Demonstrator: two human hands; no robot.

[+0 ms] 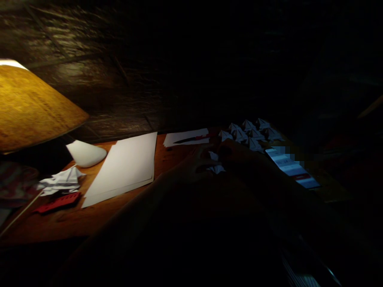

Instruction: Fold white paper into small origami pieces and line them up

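In the dim middle of the table, my left hand (pixel 197 165) has its fingers bent around a small folded white paper (pixel 216 169), which shows between and below them. My right hand (pixel 229 149) is close beside it on the right, in deep shadow, so its fingers cannot be made out. Several pointed folded paper figures (pixel 254 133) stand grouped just beyond my right hand. Behind my left hand, a knife (pixel 187 140) with a reddish handle lies across a small stack of white paper (pixel 173 137).
Large white sheets (pixel 125 163) lie on the wooden table (pixel 98 217) to the left. Farther left are a lit lampshade (pixel 38 107), a white rounded object (pixel 88 154), crumpled paper (pixel 62 179) and a red toothed object (pixel 60 202). A lit phone (pixel 289 165) lies right.
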